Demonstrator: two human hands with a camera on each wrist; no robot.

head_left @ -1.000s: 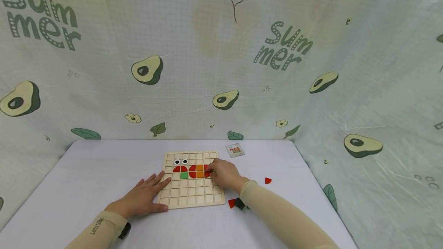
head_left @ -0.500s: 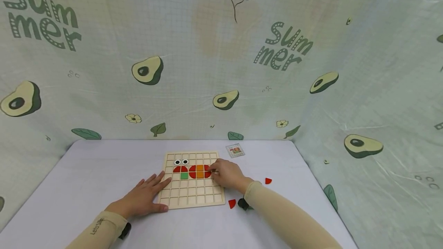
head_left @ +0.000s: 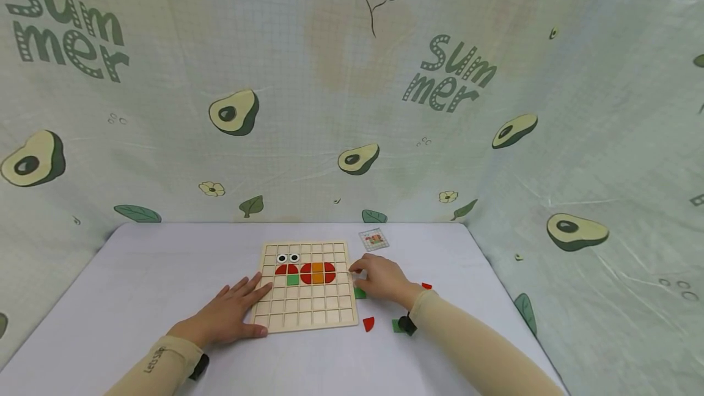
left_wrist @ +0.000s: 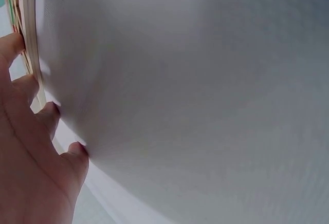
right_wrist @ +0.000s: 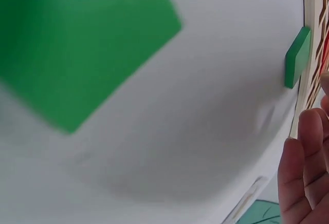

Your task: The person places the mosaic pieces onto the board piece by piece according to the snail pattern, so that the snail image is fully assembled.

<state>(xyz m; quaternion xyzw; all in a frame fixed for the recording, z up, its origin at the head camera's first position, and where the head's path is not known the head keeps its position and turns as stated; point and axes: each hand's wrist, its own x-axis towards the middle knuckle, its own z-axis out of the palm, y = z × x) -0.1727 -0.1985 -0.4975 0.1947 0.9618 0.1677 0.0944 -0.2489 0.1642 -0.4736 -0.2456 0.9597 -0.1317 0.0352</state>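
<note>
A wooden grid board (head_left: 310,304) lies on the table. Two eye tiles (head_left: 294,258), several red rounded tiles (head_left: 330,272), orange square tiles (head_left: 317,277) and a green square tile (head_left: 293,280) sit in its cells. My left hand (head_left: 225,316) rests at the board's left edge, fingers spread, thumb by the near corner. Just off the right edge, my right hand (head_left: 381,277) hovers with loosely bent fingers; nothing shows between them. Under it, a loose green tile (head_left: 360,293) lies against the board; the right wrist view shows this green tile (right_wrist: 298,59) too.
A small picture card (head_left: 374,239) lies beyond the board's right corner. Right of the board are a red quarter-circle tile (head_left: 368,324), another red tile (head_left: 426,286) partly behind the forearm, and a green tile (head_left: 397,326) by the wrist camera. Patterned cloth (head_left: 302,109) hangs behind.
My right hand has drawn back rightward from the red tile at the right end of the orange ones, uncovering it and the board's right edge. The left hand stays put.
</note>
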